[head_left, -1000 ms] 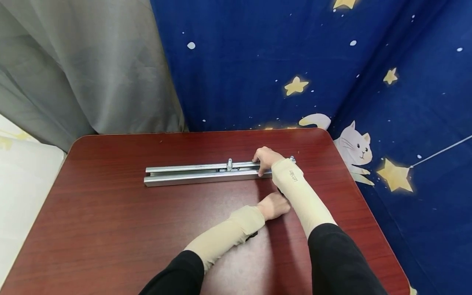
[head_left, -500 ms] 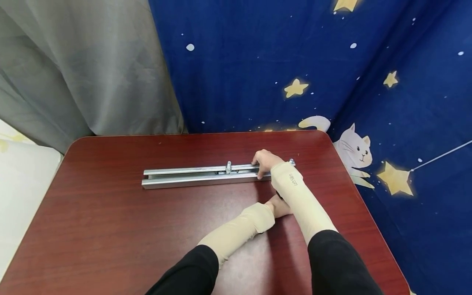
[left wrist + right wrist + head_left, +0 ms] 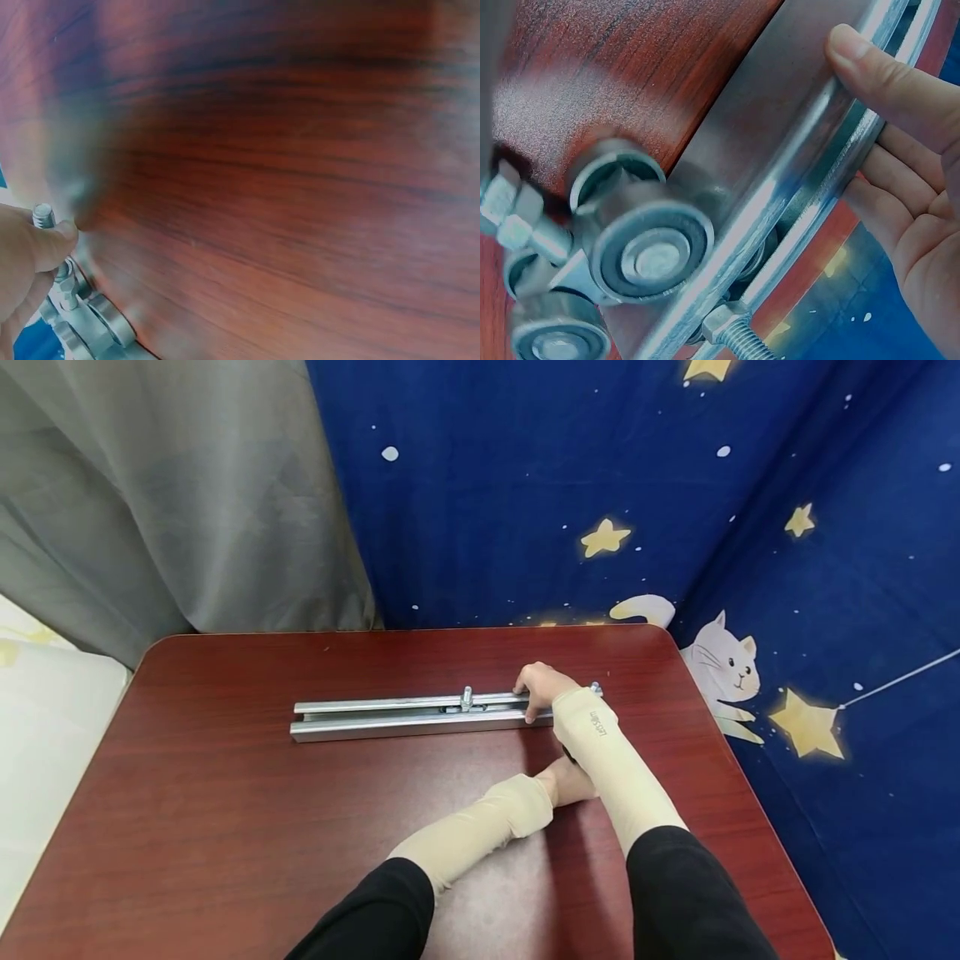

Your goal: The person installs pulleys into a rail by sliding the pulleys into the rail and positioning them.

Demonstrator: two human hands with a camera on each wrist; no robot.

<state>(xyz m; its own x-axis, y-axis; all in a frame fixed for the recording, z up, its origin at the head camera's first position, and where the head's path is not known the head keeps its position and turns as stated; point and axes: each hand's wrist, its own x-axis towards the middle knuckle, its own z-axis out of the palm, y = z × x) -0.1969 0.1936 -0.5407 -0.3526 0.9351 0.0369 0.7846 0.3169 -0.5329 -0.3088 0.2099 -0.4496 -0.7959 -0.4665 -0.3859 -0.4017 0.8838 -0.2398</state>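
Observation:
A long metal channel rail (image 3: 390, 722) with an open slot lies across the table. My right hand (image 3: 543, 683) grips it near its right end, thumb on the near wall and fingers on the far side in the right wrist view. One trolley bolt (image 3: 467, 697) stands up from the slot left of that hand, and another bolt (image 3: 596, 688) shows at the right end. My left hand (image 3: 567, 780), partly hidden under the right forearm, pinches the threaded bolt of a loose roller trolley (image 3: 94, 326). The right wrist view shows this trolley's rollers (image 3: 654, 251) beside the rail's end.
The dark red wooden table (image 3: 262, 827) has rounded far corners. Behind it hang a grey curtain (image 3: 247, 510) and a blue star-patterned curtain (image 3: 487, 502). A white surface (image 3: 52, 718) lies beyond the left edge.
My left hand has moved slightly right, further under the right forearm, and its wrist has turned. My right hand stays on the rail, which has barely moved.

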